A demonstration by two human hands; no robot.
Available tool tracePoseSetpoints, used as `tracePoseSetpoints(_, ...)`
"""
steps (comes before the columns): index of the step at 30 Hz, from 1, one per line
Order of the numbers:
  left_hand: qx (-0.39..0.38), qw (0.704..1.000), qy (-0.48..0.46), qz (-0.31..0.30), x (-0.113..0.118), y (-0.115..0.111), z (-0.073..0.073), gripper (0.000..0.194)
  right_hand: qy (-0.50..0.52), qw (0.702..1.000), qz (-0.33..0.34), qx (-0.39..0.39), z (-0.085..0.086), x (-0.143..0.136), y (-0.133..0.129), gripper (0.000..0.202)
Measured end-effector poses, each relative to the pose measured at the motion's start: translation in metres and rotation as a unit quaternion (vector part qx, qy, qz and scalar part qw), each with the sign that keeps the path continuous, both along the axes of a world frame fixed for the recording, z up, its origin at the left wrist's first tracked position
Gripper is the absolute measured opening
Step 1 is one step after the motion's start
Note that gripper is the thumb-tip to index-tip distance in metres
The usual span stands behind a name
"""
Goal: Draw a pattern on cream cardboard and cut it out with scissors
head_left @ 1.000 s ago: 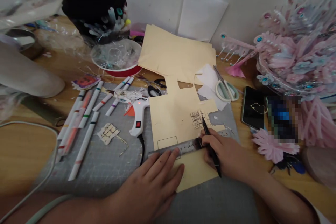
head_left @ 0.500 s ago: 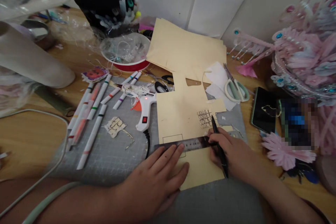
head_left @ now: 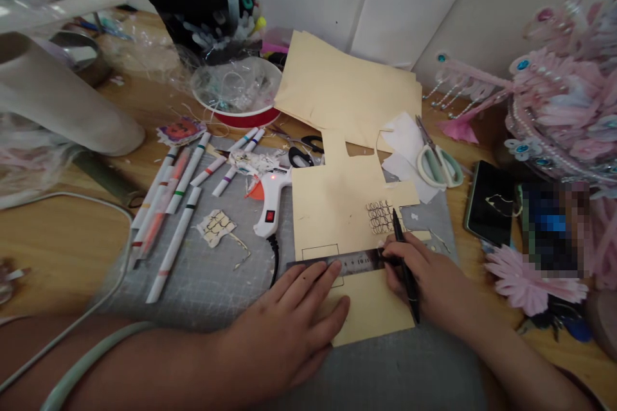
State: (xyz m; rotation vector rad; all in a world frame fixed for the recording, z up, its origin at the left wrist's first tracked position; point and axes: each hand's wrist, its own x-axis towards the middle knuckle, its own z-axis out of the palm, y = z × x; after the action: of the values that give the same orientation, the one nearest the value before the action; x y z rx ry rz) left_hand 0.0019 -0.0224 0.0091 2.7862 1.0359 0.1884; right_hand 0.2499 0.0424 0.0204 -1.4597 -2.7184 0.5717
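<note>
The left hand (head_left: 294, 318) lay flat, fingers slightly spread, on a metal ruler (head_left: 357, 262) across the yellow card (head_left: 332, 199), which rested on the bench's (head_left: 53, 257) grey mat (head_left: 212, 295). The right hand (head_left: 421, 273), closed around a black pen (head_left: 411, 289), was at the ruler's right end.

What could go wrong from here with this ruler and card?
The ruler might shift: the left hand presses mainly toward one end, so its edge could swing across the card.

The glue gun shows a red light, so it may be hot; it lies right beside the card, and a bump could be risky.

The right hand, holding a black pen, might smudge the nearby drawn loops if they're wet.
</note>
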Motion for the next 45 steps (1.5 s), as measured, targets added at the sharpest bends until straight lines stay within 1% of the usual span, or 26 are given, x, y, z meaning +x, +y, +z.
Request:
tracePoseSetpoints(4, 0.001, 1.0, 0.009, -0.009, 0.0, 0.002, 0.001, 0.046, -0.006, 0.999, 0.002, -0.032, 0.005, -0.001, 0.002, 0.031)
tracePoseSetpoints(7, 0.009, 1.0, 0.013, -0.015, 0.0, 0.003, 0.001, 0.047, 0.036, 0.999, -0.009, -0.032, 0.005, -0.001, 0.003, 0.03)
tracePoseSetpoints(9, 0.013, 1.0, 0.013, -0.019, 0.0, 0.002, 0.0, 0.047, 0.082, 0.996, -0.011, -0.015, 0.005, -0.001, 0.004, 0.029)
tracePoseSetpoints(11, 0.018, 0.999, 0.012, -0.024, 0.0, 0.002, -0.001, 0.049, 0.149, 0.989, 0.004, 0.018, 0.007, -0.003, 0.005, 0.028)
tracePoseSetpoints(14, 0.023, 0.999, 0.011, -0.025, -0.001, 0.001, -0.002, 0.049, 0.269, 0.961, 0.024, 0.054, 0.018, -0.013, 0.009, 0.02)
tracePoseSetpoints(16, 0.024, 0.999, 0.008, -0.025, -0.001, 0.001, -0.003, 0.049, 0.325, 0.945, -0.009, 0.043, 0.026, -0.026, 0.013, 0.019)
tracePoseSetpoints(18, 0.025, 0.999, 0.003, -0.024, -0.001, 0.001, -0.003, 0.049, 0.363, 0.929, -0.073, 0.017, 0.029, -0.042, 0.017, 0.019)
tracePoseSetpoints(20, 0.027, 0.999, -0.001, -0.021, -0.001, 0.001, -0.004, 0.05, 0.401, 0.909, -0.114, -0.024, 0.025, -0.057, 0.022, 0.018)
tracePoseSetpoints(21, 0.027, 0.999, -0.001, -0.02, -0.001, 0.001, -0.004, 0.05, 0.409, 0.903, -0.118, -0.052, 0.021, -0.062, 0.024, 0.018)
tracePoseSetpoints(23, 0.025, 0.999, 0.001, -0.02, -0.001, 0.0, -0.003, 0.05, 0.423, 0.896, -0.111, -0.078, 0.011, -0.068, 0.028, 0.017)
tracePoseSetpoints(27, 0.021, 1.0, 0.002, -0.022, -0.001, 0.001, -0.002, 0.049, 0.437, 0.885, -0.126, -0.1, -0.007, -0.065, 0.03, 0.018)
tracePoseSetpoints(30, 0.019, 1.0, 0.003, -0.021, -0.001, 0.001, -0.001, 0.048, 0.451, 0.872, -0.144, -0.124, -0.014, -0.061, 0.029, 0.02)
tracePoseSetpoints(33, 0.021, 1.0, 0.0, -0.017, -0.001, 0.001, -0.001, 0.047, 0.457, 0.864, -0.154, -0.146, -0.017, -0.062, 0.029, 0.022)
tracePoseSetpoints(36, 0.024, 1.0, -0.001, -0.019, -0.001, 0.001, -0.002, 0.048, 0.456, 0.863, -0.158, -0.149, -0.017, -0.063, 0.028, 0.022)
tracePoseSetpoints(45, 0.022, 1.0, -0.005, -0.012, -0.002, 0.0, -0.001, 0.047, 0.44, 0.878, -0.138, -0.131, -0.015, -0.062, 0.027, 0.022)
